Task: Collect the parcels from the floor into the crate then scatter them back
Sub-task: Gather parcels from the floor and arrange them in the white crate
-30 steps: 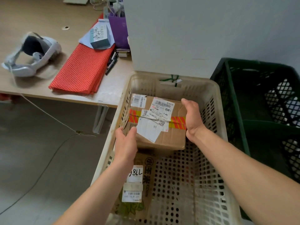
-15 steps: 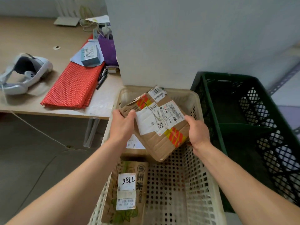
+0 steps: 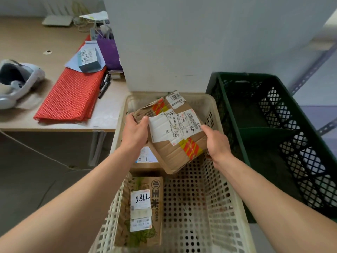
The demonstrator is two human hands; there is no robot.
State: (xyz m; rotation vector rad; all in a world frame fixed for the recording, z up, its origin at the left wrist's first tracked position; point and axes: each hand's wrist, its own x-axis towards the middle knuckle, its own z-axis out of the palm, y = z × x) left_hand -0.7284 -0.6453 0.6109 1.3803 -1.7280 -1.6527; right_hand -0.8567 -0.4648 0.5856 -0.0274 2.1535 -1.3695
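A light wooden desk (image 3: 27, 42) fills the upper left. On its near side lies a stack of red mesh mats (image 3: 71, 99), and a white and grey headset (image 3: 18, 81) rests at the desk's left edge. A small grey-blue box with handwriting (image 3: 88, 60) sits on the far end of the mats, on the desk. A purple paper bag (image 3: 108, 52) stands at the desk's right edge, with black pens (image 3: 104, 84) just in front of it. A flat white device (image 3: 57, 20) lies at the desk's far side. A dark green plastic lattice crate (image 3: 255, 75) stands well right of the desk.

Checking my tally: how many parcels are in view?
3: taped parcel between left hand and right hand over the crate; 7786 parcel at its near left; third parcel half hidden beneath. Maybe more.
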